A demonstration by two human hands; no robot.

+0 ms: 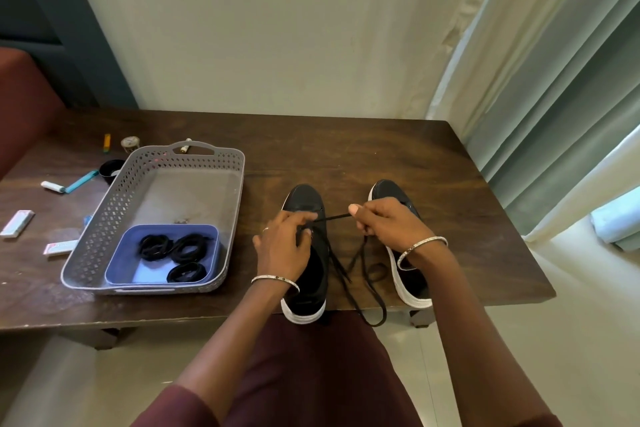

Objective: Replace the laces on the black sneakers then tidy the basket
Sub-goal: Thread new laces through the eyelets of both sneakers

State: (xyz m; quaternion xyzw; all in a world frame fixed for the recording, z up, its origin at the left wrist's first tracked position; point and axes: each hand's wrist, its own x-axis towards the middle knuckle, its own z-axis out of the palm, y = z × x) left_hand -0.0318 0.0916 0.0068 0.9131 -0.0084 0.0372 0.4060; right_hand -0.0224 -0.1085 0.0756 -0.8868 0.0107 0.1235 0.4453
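Observation:
Two black sneakers with white soles stand side by side on the wooden table, toes pointing away from me: the left sneaker point(304, 198) and the right sneaker point(412, 288). My left hand point(284, 246) rests on the left sneaker's tongue area, fingers curled on the black lace point(360, 274) at the eyelets. My right hand point(388, 222) pinches a stretch of the same lace and holds it taut to the right, above the right sneaker. Loose lace ends trail over the table's front edge. A grey perforated basket point(104, 229) holds a blue tray point(121, 263) with three coiled black laces point(173, 248).
Left of the basket lie small items: a white tube point(52, 186), a blue stick point(81, 181), a black cup point(109, 170), white packets point(17, 222), a yellow lighter point(107, 143). A curtain point(554, 80) hangs at the right. A red seat point(24, 104) stands at the far left.

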